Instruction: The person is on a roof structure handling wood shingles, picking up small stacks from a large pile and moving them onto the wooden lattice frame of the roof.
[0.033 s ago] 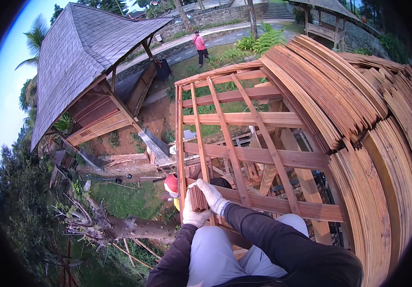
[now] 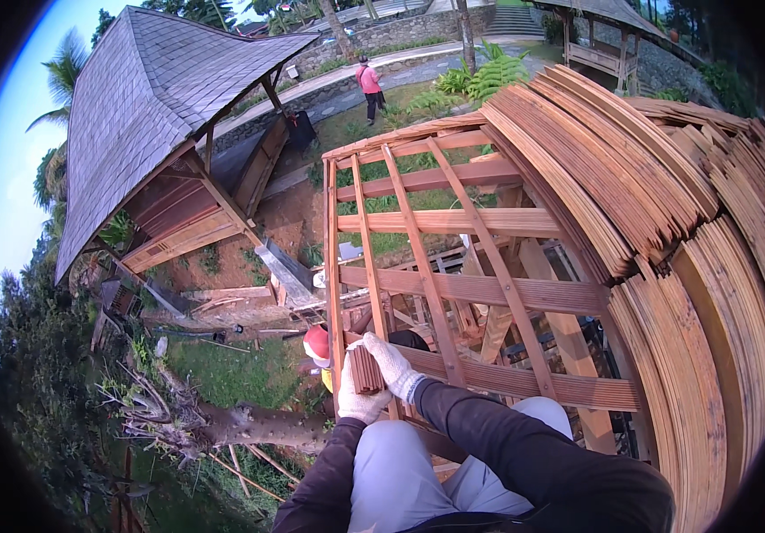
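A small stack of reddish-brown grooved wooden slats (image 2: 366,369) is held end-on between my two gloved hands. My left hand (image 2: 357,405), in a white knit glove, wraps its near and left side. Pressed along the right side and far end is my right hand (image 2: 393,366), gloved the same way. Both are closed on the slats, with some fingers hidden behind them. The stack is above the left edge of an open wooden roof frame (image 2: 427,258), over my grey-trousered knees.
Thick stacks of long wooden boards (image 2: 613,178) curve along the right. Below the frame's left edge is a person in a red-and-white cap (image 2: 317,343). A bare tree trunk (image 2: 258,425) lies at lower left. A shingle-roofed pavilion (image 2: 160,80) stands beyond; a person in pink (image 2: 368,80) is farther off.
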Tool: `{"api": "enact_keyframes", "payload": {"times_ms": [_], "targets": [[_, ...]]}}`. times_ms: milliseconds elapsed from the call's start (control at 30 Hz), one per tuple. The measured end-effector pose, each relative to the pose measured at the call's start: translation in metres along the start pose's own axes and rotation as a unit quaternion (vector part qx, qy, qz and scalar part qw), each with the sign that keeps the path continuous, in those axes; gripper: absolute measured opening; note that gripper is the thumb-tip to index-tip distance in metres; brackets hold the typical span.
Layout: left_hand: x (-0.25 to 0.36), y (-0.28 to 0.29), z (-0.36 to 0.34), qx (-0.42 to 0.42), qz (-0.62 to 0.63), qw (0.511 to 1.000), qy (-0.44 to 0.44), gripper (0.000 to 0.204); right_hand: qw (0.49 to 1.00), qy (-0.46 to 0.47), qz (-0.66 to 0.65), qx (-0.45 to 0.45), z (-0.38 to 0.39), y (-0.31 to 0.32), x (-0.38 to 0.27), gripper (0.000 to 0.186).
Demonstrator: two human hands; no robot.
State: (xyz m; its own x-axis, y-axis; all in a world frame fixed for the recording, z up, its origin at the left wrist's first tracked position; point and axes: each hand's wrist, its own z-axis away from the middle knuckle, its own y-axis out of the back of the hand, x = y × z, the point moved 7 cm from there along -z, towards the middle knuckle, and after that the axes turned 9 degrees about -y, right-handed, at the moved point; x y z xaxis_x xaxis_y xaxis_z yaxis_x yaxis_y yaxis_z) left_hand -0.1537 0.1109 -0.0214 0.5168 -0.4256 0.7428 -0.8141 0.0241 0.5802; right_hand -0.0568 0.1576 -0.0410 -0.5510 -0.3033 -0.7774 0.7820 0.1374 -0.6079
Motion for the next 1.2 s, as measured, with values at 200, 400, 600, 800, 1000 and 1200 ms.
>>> {"api": "enact_keyframes", "payload": {"times_ms": [200,400,600,800,1000,1200], "targets": [[-0.025,0.007,0.015,0.008,0.064,0.996,0.056,0.082,0.998,-0.067,0.012,-0.008,0.004,-0.030,-0.006,0.050],[0.003,0.029,0.022,0.061,0.066,0.994,0.060,0.072,0.998,0.002,0.055,-0.014,0.019,-0.054,-0.026,0.052],[0.081,0.072,0.017,0.178,0.121,0.976,0.015,0.064,0.989,0.066,0.105,-0.082,0.059,-0.092,-0.077,0.035],[0.197,0.122,-0.002,0.173,0.081,0.979,-0.063,0.064,0.961,0.148,0.203,-0.117,0.117,-0.133,-0.154,0.043],[0.268,0.120,-0.015,0.099,0.019,0.991,-0.093,0.062,0.925,0.316,0.155,-0.143,0.157,-0.129,-0.214,0.066],[0.292,0.110,-0.019,0.057,0.022,0.990,-0.126,0.074,0.941,0.268,0.035,-0.205,0.167,-0.111,-0.232,0.082]]}}
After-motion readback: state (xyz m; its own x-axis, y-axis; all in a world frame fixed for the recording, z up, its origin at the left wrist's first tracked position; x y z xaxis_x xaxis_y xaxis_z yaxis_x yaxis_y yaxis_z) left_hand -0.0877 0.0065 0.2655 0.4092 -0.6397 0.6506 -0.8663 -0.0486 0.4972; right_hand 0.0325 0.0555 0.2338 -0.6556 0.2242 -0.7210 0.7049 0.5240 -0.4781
